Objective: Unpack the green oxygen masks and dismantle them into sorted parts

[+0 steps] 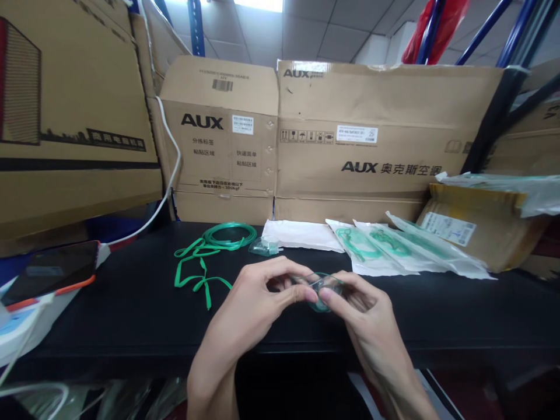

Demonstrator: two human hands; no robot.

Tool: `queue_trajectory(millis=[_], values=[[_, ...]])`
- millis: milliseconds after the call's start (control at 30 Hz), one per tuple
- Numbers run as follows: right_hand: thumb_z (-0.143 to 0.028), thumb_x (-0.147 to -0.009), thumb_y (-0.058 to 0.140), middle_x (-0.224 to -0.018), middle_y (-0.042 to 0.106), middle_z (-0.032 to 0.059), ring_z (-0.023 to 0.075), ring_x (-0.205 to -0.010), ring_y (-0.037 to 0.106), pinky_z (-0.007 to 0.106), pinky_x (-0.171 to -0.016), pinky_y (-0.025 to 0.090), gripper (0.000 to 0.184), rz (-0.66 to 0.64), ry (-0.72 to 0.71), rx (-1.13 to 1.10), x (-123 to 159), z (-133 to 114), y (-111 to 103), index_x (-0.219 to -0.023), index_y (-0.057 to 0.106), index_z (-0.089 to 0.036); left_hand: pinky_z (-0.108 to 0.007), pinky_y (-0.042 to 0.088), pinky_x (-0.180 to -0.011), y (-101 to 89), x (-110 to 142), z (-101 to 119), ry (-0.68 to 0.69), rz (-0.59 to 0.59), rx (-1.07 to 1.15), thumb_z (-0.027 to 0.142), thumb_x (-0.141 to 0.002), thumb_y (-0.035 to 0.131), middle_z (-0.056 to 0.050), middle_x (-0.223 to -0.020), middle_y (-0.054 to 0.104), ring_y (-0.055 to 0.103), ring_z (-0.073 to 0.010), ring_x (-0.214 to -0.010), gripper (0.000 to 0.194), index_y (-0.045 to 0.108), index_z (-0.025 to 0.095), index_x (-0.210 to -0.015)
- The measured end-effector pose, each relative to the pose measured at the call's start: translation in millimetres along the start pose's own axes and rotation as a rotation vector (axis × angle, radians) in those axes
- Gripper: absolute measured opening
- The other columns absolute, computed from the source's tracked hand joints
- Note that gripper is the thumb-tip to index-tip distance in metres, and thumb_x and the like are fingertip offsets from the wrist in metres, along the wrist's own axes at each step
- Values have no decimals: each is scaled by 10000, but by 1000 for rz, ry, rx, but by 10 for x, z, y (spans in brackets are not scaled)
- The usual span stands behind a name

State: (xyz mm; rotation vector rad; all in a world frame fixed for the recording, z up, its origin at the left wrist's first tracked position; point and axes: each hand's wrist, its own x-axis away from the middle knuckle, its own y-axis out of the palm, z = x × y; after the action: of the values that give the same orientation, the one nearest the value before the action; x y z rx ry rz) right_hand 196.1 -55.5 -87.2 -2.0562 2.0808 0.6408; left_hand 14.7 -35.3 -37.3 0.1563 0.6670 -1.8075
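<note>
Both my hands meet over the front of the black table. My left hand and my right hand pinch a small clear green-tinted plastic piece between their fingertips, fingers curled round it. Behind them on the table lie a coil of green tubing, a green strap in loose loops, and a small clear plastic part.
Several sealed bags with green tubing and a flat white bag lie at the back right. AUX cardboard boxes wall the rear. A phone rests on a white box at left; a padded envelope sits right.
</note>
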Motion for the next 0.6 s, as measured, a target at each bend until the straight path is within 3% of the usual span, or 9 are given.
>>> queue_trajectory(millis=[333,600], values=[[-276,-832,812,-865,703,9,175,-841,621,297,-782,490,57,-18,-96,80,-22,47,-32,-859,784,-235,-236,434,-703,20,19,-33,-10,14,-63,199,-843,775,62,-853,748,617,-146,-783,110,803,291,-895],[-270,-840,807,-827,682,-9,152,-809,599,284,-754,473,48,-100,-84,21,-32,41,-61,-830,772,-239,-213,430,-715,-3,59,-22,41,-16,-103,203,-879,756,89,-877,737,614,-121,-804,123,792,321,-881]])
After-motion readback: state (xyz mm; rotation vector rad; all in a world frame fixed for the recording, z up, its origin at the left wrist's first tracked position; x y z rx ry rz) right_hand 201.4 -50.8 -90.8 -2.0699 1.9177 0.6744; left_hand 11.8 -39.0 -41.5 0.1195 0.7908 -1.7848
